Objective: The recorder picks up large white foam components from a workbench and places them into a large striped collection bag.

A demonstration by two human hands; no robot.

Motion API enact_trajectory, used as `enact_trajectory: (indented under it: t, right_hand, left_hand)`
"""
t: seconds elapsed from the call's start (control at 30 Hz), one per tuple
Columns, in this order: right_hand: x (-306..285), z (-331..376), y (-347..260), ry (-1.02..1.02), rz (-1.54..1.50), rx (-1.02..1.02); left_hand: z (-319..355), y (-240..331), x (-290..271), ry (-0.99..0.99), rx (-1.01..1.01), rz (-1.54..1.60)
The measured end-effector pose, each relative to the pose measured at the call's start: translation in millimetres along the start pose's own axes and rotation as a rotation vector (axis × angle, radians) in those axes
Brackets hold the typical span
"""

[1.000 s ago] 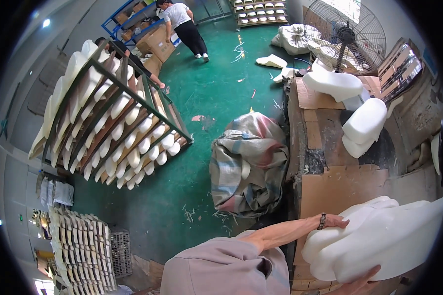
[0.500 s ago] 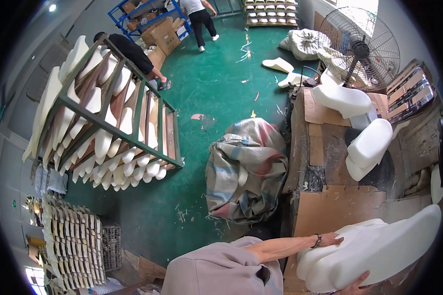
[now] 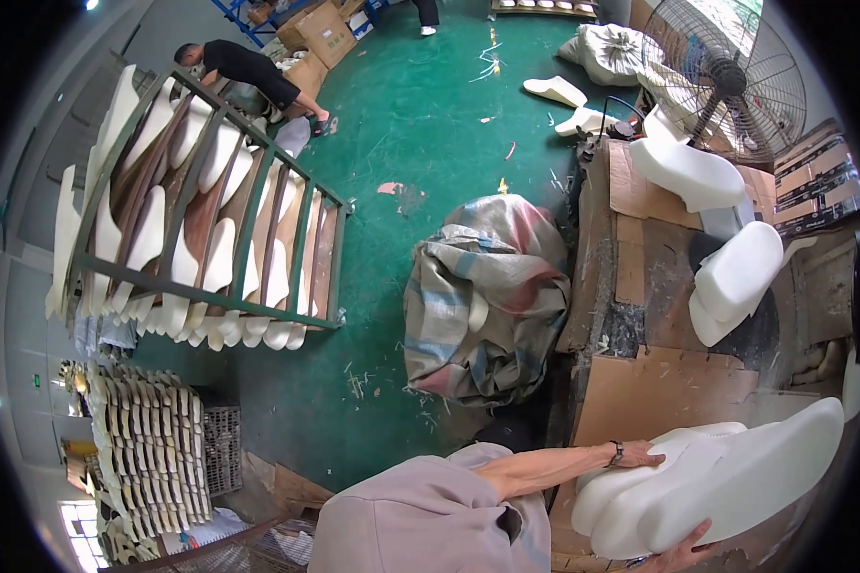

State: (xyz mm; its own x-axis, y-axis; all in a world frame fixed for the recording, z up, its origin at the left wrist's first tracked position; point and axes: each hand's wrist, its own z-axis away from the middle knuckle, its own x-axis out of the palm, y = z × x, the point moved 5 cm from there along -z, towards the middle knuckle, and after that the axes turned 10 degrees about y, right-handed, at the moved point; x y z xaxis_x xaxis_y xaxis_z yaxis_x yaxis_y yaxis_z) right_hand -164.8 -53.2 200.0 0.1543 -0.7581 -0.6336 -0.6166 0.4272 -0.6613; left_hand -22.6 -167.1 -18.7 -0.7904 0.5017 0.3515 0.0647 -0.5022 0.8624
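Both hands on the big white foam piece [image 3: 726, 487], low right over the cardboard-covered tabletop [image 3: 659, 392]. Left hand [image 3: 640, 456] lies flat on its top edge, right hand [image 3: 683, 554] cups it from beneath, fingers wrapped up. Striped fabric bundle [image 3: 487, 296] on the green floor [image 3: 430, 115] just left of the tabletop.

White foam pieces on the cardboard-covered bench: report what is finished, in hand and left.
Done: two white moulded foam pieces lie apart on the cardboard-covered workbench. In hand: the left hand and right hand grip a large white foam cushion. Left: the rack of foam pieces stands full.
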Motion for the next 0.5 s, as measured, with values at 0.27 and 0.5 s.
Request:
enact_trajectory:
  t: [0.27, 0.5]
  right_hand:
    - [2, 10, -40, -0.037, -0.199, 0.205]
    - [42, 21, -43, -0.183, -0.478, 0.394]
  left_hand:
    - [22, 42, -14, 0.313, -0.101, -0.608]
    - [-30, 62, 12, 0.214, 0.413, -0.418]
